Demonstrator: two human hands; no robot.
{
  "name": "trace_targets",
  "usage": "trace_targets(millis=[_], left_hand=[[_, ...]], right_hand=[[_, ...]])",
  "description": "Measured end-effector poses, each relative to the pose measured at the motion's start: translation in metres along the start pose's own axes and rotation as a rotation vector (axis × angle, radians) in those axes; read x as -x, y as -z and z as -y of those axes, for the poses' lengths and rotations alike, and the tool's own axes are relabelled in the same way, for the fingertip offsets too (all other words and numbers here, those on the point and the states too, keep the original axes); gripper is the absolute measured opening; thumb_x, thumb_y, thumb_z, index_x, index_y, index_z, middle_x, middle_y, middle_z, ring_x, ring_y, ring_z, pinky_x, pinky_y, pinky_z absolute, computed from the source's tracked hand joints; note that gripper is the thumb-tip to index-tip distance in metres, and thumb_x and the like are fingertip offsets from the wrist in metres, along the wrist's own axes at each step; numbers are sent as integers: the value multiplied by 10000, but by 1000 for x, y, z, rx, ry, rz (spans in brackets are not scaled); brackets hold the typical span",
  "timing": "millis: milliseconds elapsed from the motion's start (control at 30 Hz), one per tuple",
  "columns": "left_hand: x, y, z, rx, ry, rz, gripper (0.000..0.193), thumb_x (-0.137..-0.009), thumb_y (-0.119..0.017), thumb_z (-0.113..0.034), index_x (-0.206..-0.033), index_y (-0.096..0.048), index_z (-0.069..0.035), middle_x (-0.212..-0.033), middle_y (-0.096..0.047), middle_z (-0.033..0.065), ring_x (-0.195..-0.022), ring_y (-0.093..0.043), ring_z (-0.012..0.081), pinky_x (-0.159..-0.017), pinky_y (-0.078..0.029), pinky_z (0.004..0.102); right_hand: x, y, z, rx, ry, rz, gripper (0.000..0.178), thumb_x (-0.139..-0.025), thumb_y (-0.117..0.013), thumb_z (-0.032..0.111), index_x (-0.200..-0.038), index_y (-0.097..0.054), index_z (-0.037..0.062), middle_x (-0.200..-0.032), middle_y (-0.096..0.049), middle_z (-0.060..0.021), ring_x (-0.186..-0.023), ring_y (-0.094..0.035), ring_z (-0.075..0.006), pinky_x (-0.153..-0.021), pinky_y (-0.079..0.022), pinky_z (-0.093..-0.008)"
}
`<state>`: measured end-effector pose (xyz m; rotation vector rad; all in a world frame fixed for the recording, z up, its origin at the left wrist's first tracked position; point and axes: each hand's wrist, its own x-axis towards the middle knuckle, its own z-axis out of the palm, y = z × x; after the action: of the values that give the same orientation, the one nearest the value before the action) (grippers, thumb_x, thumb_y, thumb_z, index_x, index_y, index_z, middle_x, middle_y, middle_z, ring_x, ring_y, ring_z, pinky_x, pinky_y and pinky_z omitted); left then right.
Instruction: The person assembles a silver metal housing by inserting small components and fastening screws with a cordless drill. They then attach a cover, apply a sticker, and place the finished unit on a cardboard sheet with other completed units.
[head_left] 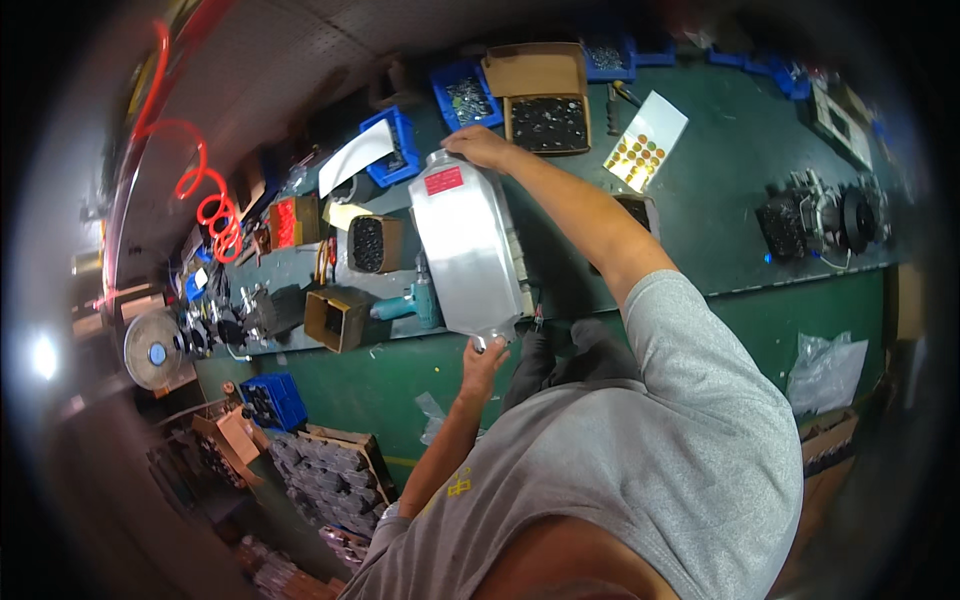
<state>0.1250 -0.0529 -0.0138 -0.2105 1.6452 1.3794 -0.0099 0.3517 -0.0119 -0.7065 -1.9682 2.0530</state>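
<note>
A long silver sheet-metal housing with tapered, necked ends and a red label lies lengthwise at the front of the bench, seemingly tilted. My left hand grips its near neck, fingers curled around the end. At the far end, my right hand is closed over the corner beside the other neck; some of its fingers are hidden behind the metal. A teal power drill rests just left of the housing. What lies underneath the housing is mostly hidden.
Left of the housing stand an open cardboard box and a box of black parts. Blue bins and a carton of small black parts line the back. A sticker sheet and a mechanical assembly sit right. A red coiled hose hangs left.
</note>
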Motion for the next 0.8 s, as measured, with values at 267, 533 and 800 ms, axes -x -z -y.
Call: trace_targets(millis=[267,533,800], left_hand=[[12,19,0,267,19,178,531,-907,-757,-219,-1343,-507,-50,-1218,-629,88,-1079,-635,210,-927,-541,410],[-14,22,43,887,315,689,886,-902,-353,-814,-1422,-499,-111,-1197,-633,133,-1129,-579,270,-989,-472,429],[-15,9,29,512,304,625,985,-815,-507,-849,-1481,-431,-128,-1344,-607,133,-1139,-603,263,-986,-507,435]], right_hand=[[-10,-16,38,372,-15,23,253,-854,-708,184,-1032,-783,21,-938,-769,-147,-817,-725,-225,-803,-560,-321],[-9,-67,96,977,-153,140,535,-888,-615,484,-1140,-728,26,-1198,-693,-210,-1155,-647,-345,-1029,-452,-519],[47,-5,45,527,303,-418,393,-877,-693,334,-1087,-735,4,-981,-747,-192,-944,-722,-321,-899,-534,-463]])
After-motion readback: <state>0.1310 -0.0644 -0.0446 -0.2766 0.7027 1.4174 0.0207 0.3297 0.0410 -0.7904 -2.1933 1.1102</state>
